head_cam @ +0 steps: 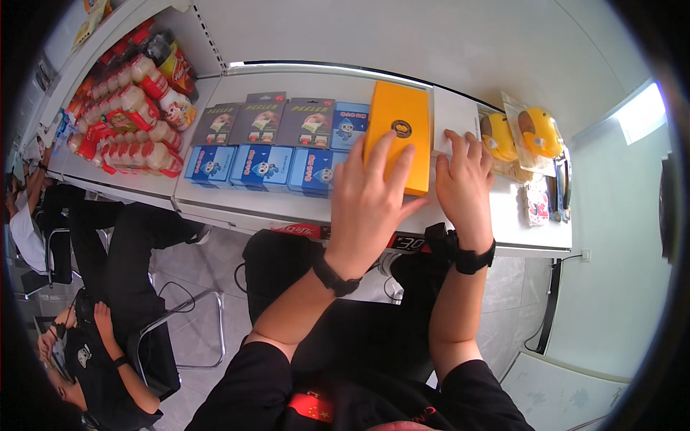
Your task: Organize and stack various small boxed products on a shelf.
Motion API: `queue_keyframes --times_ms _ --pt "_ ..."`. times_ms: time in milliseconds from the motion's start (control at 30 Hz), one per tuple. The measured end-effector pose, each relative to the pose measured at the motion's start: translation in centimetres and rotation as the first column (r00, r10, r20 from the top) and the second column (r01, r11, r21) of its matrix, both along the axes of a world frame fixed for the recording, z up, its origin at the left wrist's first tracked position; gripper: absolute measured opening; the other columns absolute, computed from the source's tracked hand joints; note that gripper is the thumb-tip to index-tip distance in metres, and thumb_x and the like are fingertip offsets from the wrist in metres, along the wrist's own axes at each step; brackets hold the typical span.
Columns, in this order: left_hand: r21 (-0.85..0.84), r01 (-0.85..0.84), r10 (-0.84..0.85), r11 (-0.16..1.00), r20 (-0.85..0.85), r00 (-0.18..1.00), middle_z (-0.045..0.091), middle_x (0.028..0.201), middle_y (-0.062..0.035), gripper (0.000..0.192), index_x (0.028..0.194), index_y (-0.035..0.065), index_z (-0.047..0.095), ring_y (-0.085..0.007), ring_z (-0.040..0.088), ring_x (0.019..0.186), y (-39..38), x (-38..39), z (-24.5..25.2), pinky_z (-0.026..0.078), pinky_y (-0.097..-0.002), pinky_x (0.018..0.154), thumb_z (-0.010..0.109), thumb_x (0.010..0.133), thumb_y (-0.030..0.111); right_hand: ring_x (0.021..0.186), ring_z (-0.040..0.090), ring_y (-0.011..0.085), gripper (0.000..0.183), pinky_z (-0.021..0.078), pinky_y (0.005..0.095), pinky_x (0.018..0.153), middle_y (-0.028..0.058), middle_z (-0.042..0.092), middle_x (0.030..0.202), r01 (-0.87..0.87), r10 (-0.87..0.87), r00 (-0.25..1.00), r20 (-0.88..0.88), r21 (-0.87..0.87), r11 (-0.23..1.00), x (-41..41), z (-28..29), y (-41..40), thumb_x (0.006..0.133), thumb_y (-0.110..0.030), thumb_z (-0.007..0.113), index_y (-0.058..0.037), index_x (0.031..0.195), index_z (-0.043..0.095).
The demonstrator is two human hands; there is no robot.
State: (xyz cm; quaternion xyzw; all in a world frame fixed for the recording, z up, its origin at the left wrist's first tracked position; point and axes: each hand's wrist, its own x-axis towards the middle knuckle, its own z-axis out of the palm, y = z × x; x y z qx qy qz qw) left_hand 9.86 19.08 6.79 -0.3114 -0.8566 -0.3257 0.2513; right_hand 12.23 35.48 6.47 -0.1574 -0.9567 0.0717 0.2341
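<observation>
My left hand (pixel 369 196) lies with spread fingers over the lower left part of a yellow-orange cardboard box (pixel 399 118) that bears a round dark emblem. To the right, my right hand (pixel 464 180) has its fingertips at the lower part of a white box (pixel 455 116); whether it grips the box is not plain. Left of the yellow box are blue cartons (pixel 264 166) with a water-drop cartoon figure, in a front row, one partly behind my left hand. Behind them stand dark grey peeler packages (pixel 307 123) and another blue carton (pixel 350 126).
Bottled drinks in packs (pixel 135 108) fill the shelf's left end. Yellow packaged items (pixel 539 132) and small packages (pixel 536 207) are on the right. The white shelf (pixel 253 210) has a raised back wall and a front edge with price tags. Seated people (pixel 97 345) are at the left.
</observation>
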Motion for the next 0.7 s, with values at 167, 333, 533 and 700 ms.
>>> queue_keyframes --times_ms 167,333,533,700 --pt "-0.13 0.009 -0.02 0.992 -0.089 0.996 0.054 0.139 -0.0092 0.075 0.131 0.0145 0.061 -0.0339 0.054 0.123 0.5 -0.1 -1.2 0.045 -0.0434 0.095 0.091 0.063 0.025 0.135 0.039 0.046 0.039 0.0381 0.0611 0.102 0.0204 0.049 0.141 -0.016 0.016 1.0 -0.001 -0.003 1.0 0.3 0.1 0.4 0.095 -0.018 0.055 -0.0116 0.134 0.055" --pt "-0.14 -0.032 0.018 0.99 -0.099 0.995 0.052 0.138 -0.0124 0.075 0.135 0.0165 0.058 -0.0311 0.053 0.122 0.6 -0.2 -0.2 0.04 -0.0441 0.1 0.087 0.068 0.032 0.136 0.039 0.0448 0.042 0.0377 0.0603 0.104 0.0198 0.049 0.142 -0.012 0.013 1.0 0.022 -0.042 0.999 0.4 0.5 0.6 0.094 -0.022 0.059 -0.0129 0.135 0.055" --pt "-0.124 -0.111 0.098 0.986 -0.104 0.99 0.05 0.135 -0.0147 0.074 0.135 0.0138 0.056 -0.0303 0.052 0.122 1.5 -0.6 -1.3 0.036 -0.0449 0.103 0.084 0.072 0.041 0.135 0.039 0.0445 0.049 0.0387 0.057 0.106 0.0189 0.046 0.143 -0.004 0.007 0.999 0.036 -0.064 0.998 0.3 0.8 0.6 0.089 -0.024 0.069 -0.0143 0.135 0.054" --pt "-0.128 -0.098 0.091 0.987 -0.061 0.994 0.052 0.134 -0.0147 0.072 0.135 0.0137 0.056 -0.0302 0.051 0.123 1.0 -0.7 -0.3 0.037 -0.0451 0.103 0.084 0.073 0.038 0.129 0.042 0.0461 0.057 0.0419 0.0528 0.105 0.0207 0.046 0.139 -0.053 0.052 0.999 -0.008 -0.087 0.995 -0.3 0.4 1.6 0.079 -0.016 0.078 -0.0134 0.131 0.054"
